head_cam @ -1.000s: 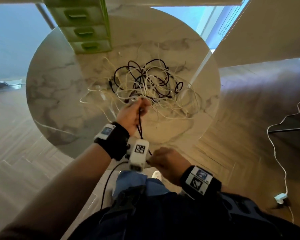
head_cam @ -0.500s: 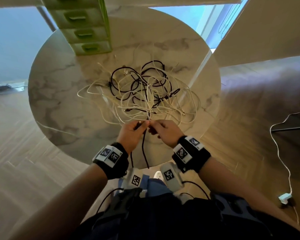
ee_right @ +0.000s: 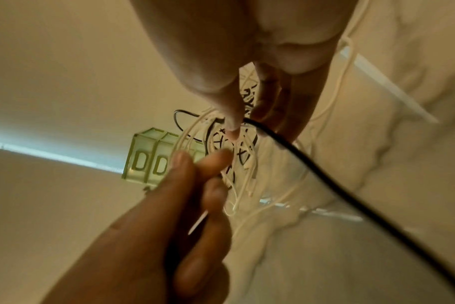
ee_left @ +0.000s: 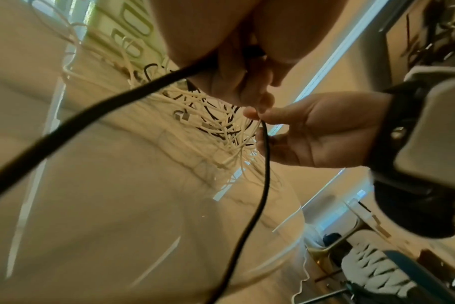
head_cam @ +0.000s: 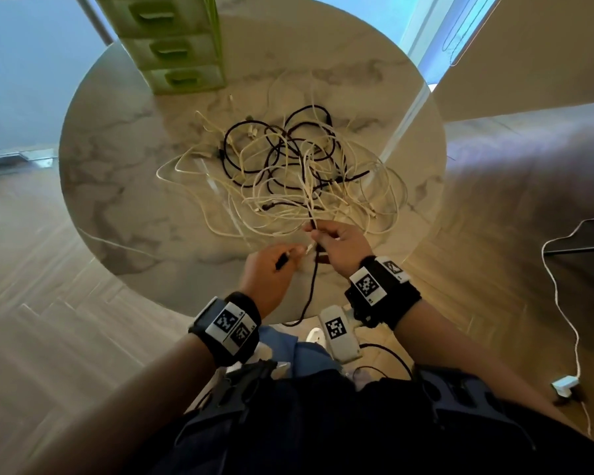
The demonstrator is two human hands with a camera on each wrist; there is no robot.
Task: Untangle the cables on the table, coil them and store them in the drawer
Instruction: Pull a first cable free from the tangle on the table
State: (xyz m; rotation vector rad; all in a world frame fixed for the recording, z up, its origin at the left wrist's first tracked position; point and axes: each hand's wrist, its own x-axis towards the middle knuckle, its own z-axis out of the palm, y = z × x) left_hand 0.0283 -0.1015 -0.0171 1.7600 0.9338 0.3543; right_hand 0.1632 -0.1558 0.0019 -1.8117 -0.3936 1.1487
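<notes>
Right hand (head_cam: 340, 246): fingers pinched on a black cable (head_cam: 312, 286), just above the near edge of the table.
Left hand (head_cam: 268, 272): fingers curled around the end of the same black cable, close beside the right hand.
Black cable: thin, round and smooth; it hangs down in a loop between the two hands, past the table edge.
Cables (head_cam: 288, 173): a messy pile of thin white and black ones, all looped over each other in the middle of the table, just past the hands.
Table (head_cam: 117, 200): round, shiny, pale stone with grey marks.
Drawers (head_cam: 172, 46): a small green plastic box of them, all pushed in, at the far side of the table.
Floor (head_cam: 31, 303): wood strips in a zigzag.
</notes>
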